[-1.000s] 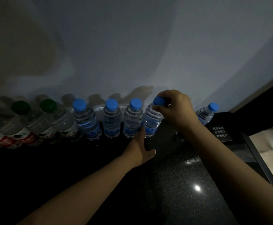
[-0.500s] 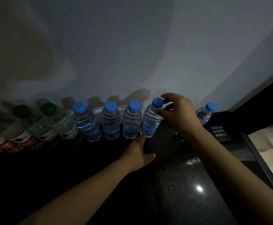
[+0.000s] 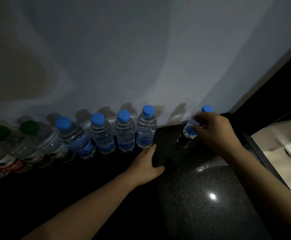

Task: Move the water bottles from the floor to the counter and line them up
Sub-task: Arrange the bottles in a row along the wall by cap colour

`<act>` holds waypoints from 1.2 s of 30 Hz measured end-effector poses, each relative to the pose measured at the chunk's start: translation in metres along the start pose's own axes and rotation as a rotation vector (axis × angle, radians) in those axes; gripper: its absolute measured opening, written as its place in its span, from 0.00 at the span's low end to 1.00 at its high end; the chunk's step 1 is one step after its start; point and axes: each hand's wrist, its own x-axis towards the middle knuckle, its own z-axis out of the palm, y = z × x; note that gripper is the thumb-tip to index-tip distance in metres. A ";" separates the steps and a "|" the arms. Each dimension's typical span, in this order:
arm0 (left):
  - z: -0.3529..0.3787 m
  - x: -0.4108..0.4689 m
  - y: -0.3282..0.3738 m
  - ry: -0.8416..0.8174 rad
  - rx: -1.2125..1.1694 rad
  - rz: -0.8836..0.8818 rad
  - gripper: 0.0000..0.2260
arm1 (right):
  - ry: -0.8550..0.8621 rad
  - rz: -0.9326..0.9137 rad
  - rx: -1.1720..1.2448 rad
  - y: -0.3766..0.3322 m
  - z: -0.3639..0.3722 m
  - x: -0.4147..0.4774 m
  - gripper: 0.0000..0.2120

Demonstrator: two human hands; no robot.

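From the head view, my right grip point(image 3: 215, 134) is clenched round the body of the stray bottle point(image 3: 190, 130), a small blue-capped water bottle standing apart at the right end of the dark stone counter point(image 3: 201, 196), close to the wall point(image 3: 141, 58). My fingers wrap its middle from the right side and leave the cap showing above my knuckles. The bottle leans a little to the right. I cannot tell whether its base touches the counter or hangs just above it.

My left grip point(image 3: 146, 163) is released, lying flat on the counter with straight fingers. The fingertips are at the foot of the end bottle point(image 3: 146, 129), the last of four upright blue-capped bottles set side by side against the wall. I judge this hand is there to steady the end of the line and mark the next slot.

Left of the blue ones come two green-capped bottles point(image 3: 42, 141), larger and also in the row. Between the end bottle and the stray one lies a bare gap of counter. Closing it looks like the step in hand: bring the stray bottle left and set it upright beside the end bottle, without knocking the neighbours.
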 end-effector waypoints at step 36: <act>0.045 0.111 0.089 -0.047 0.257 0.177 0.45 | -0.065 -0.035 -0.228 0.064 -0.004 0.077 0.17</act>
